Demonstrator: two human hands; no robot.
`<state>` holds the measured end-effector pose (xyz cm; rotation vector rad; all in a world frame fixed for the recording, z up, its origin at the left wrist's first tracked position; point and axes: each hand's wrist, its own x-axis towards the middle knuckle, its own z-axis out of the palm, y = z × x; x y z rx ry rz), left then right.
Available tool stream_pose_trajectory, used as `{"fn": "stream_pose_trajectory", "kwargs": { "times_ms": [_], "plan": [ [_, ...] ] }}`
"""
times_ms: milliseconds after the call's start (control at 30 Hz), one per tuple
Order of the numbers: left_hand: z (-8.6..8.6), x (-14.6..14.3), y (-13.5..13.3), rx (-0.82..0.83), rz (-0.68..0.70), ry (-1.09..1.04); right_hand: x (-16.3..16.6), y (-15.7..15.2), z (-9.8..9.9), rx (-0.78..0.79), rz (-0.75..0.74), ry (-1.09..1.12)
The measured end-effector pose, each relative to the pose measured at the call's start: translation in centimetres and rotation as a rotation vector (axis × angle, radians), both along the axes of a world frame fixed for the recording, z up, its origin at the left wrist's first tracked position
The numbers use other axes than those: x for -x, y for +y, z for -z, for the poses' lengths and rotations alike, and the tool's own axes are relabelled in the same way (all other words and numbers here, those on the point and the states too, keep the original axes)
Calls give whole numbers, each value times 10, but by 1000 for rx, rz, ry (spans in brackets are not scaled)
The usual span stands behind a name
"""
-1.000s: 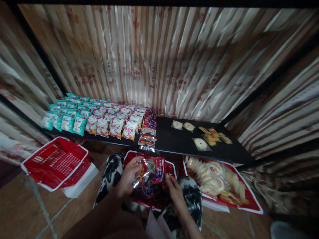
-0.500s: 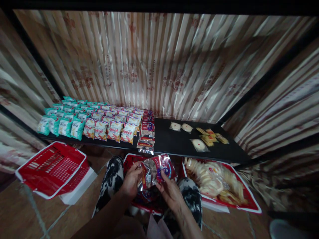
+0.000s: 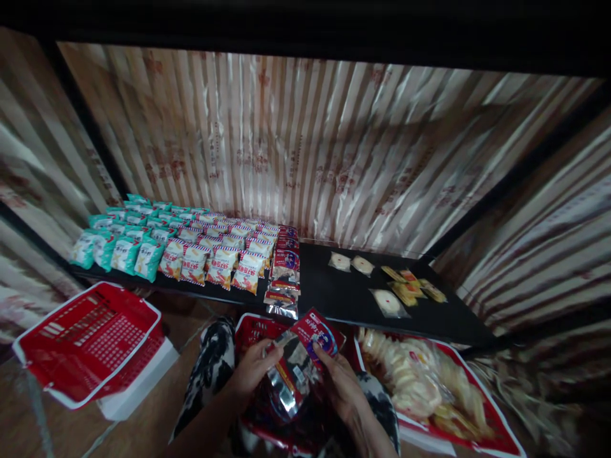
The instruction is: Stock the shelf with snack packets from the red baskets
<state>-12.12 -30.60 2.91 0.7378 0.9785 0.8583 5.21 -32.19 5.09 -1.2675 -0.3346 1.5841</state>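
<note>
My left hand and my right hand are both closed on a bunch of red and silver snack packets, held over a red basket that rests between my knees. More dark red packets lie in that basket beneath the hands. On the low black shelf just beyond, a column of the same red packets runs front to back, next to rows of red-and-white packets and teal packets.
A second red basket sits on a white box at the left on the brown tiled floor. A red tray of pale round snacks lies at the right. Small clear and yellow packets dot the shelf's right half. A striped curtain hangs behind.
The hands shifted their grip on the red and silver packets, turning and tilting the bunch. My view dipped slightly, so shelf and baskets sit lower in frame.
</note>
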Motion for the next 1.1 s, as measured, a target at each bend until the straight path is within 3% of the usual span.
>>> {"fn": "stream_pose_trajectory", "kwargs": {
  "times_ms": [100, 200, 367, 567, 633, 767, 833, 967, 1100],
  "plan": [
    [8, -3, 0, -19, 78, 113, 1, 4, 0, -26, -2, 39],
    [11, -8, -1, -44, 14, 193, 5, 7, 4, -27, 90, 9],
    [6, -22, 0, -64, -99, 206, 18, 4, 17, -56, 219, -44],
    [-4, -24, 8, -121, -4, 163, 8, 19, 19, -137, 297, -142],
    [-8, -21, 16, -227, -17, 317, -2, 30, 16, -144, 363, -140],
    [-12, -23, 41, -756, -75, 787, -20, 47, 11, -113, 431, -151],
    [-13, -29, 55, -901, -49, 942, -27, 52, 13, -96, 439, -183],
    [-9, -40, 79, -930, -15, 1060, -40, 62, 18, -74, 487, -212],
    [8, -41, 93, -932, -60, 1109, -46, 78, 17, -103, 432, -226]
  ]
}}
